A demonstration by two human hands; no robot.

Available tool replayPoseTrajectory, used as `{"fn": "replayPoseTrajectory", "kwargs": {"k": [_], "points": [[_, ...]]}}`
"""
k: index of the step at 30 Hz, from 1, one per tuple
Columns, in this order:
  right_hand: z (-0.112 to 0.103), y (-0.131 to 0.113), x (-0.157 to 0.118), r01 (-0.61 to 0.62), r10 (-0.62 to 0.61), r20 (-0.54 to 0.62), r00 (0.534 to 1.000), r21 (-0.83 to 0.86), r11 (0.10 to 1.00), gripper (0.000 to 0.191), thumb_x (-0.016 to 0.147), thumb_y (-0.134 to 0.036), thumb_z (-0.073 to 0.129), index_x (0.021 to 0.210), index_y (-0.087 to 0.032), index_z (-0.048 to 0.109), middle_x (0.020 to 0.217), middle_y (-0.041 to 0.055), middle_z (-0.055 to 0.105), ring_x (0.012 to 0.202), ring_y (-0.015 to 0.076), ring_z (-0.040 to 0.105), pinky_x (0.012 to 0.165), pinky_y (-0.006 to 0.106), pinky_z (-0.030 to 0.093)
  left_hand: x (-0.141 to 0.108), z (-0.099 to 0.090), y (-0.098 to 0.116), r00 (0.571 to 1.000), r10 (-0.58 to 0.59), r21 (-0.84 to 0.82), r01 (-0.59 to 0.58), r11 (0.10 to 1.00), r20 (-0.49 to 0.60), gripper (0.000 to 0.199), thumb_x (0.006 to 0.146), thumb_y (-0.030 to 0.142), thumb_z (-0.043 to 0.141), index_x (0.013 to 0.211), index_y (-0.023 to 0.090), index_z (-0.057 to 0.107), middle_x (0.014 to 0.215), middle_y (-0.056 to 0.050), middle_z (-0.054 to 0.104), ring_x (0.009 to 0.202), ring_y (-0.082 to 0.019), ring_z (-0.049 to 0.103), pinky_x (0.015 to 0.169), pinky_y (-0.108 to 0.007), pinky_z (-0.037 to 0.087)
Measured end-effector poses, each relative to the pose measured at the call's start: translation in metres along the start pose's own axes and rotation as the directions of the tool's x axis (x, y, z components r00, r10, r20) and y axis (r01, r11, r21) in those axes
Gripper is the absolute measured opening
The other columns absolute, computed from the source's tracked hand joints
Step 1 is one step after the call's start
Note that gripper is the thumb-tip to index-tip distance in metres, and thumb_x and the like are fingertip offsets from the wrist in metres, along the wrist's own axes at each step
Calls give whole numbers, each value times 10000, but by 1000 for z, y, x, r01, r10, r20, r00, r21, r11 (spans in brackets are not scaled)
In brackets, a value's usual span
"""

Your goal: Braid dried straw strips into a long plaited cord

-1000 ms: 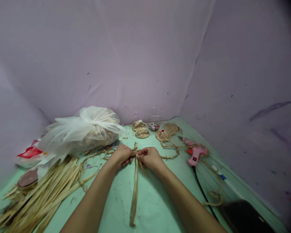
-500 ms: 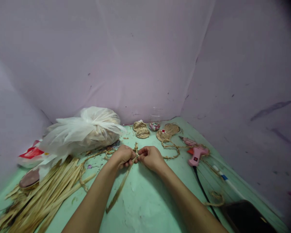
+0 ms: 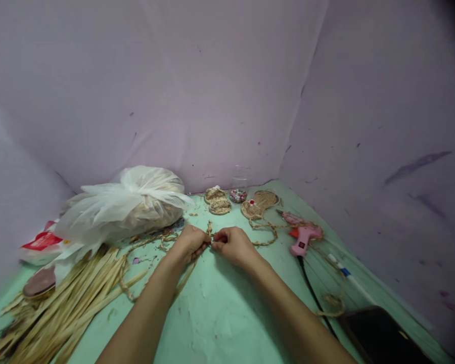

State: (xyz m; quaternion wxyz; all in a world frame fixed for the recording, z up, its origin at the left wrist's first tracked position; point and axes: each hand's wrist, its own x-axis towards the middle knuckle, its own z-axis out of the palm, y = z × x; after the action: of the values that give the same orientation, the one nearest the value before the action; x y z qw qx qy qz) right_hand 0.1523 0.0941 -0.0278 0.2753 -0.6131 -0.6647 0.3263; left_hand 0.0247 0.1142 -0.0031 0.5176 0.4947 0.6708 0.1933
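My left hand (image 3: 191,242) and my right hand (image 3: 231,244) meet over the middle of the green table. Both pinch a short piece of braided plant fibre (image 3: 210,227), whose knotted upper end stands out beyond the fingertips. From under my left hand a flat dry fibre strip (image 3: 184,283) trails down toward me. The fingers hide the part of the braid between them. Just beyond the hands lie a small woven slipper-shaped piece (image 3: 218,201) and a larger sole-shaped fibre piece (image 3: 265,199) with a red bead on it.
To the left are a stuffed white plastic bag (image 3: 136,197), a heap of dry fibre strips (image 3: 76,303) and a brush-like oval piece (image 3: 40,282). A bead jar (image 3: 238,195) stands at the back. On the right lie a pink glue gun (image 3: 302,237), its cord, and a dark phone (image 3: 382,336).
The view has shifted slightly to the right. My hands stay together on the braid with small finger movements, and the trailing strip has swung closer to my left forearm.
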Motion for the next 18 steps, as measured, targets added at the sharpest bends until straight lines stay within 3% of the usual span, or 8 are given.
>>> {"fn": "replayPoseTrajectory", "kwargs": {"k": [6,10,18], "points": [[-9,4,3,-60,57,81,995,31,998,198,664,-253,501,643,-134,657,524,11,547,488,94,439,443,196,262,-1,-10,1,996,-15,67,10,998,82,91,578,168,511,494,137,498,297,45,359,264,-43,241,319,-183,140],[-7,8,8,-114,113,62,992,12,993,219,690,-261,473,663,-130,646,534,17,554,483,86,433,445,191,256,2,-9,1,997,-35,89,28,996,71,121,560,178,529,456,130,489,282,46,340,262,-41,235,320,-187,139],[-4,6,7,-78,80,33,996,-49,996,226,713,-288,477,657,-137,636,571,25,564,497,88,426,452,194,244,7,-5,-4,1000,14,60,-13,998,-2,157,524,191,539,406,136,453,273,39,335,253,-49,239,303,-201,137]]}}
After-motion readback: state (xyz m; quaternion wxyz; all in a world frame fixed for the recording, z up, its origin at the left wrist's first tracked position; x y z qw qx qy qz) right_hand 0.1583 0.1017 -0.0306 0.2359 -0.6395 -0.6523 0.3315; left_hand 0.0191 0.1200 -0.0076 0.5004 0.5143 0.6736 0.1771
